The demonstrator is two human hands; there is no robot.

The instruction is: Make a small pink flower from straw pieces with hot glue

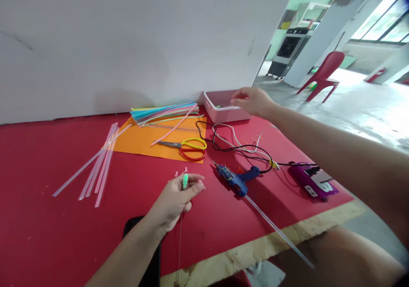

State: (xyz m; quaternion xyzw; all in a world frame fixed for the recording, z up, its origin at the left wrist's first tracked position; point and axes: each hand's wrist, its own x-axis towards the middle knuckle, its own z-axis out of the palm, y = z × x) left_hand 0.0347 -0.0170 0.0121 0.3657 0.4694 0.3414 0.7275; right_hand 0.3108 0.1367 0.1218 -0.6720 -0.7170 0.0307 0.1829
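Note:
My left hand (175, 199) is closed above the red table, thumb against the fingers. It holds a small light-green fuzzy piece (185, 181) upright, perhaps wound pipe cleaner; a thin wire (180, 240) hangs below the hand. My right hand (255, 101) is over the right side of a pink plastic basket (228, 116), fingers bent together. Whatever is in those fingers, if anything, is too small to tell. A little green shows inside the basket. Tiny pink bits (185, 170) lie just beyond my left hand.
A blue glue gun (234, 180) with a long glue stick lies right of centre, its cord (236, 148) tangled behind. Scissors (188, 145) and pipe cleaners (166, 113) rest on orange paper (140, 144). Pink strips (102, 167) lie left; a purple power strip (315, 182) sits right.

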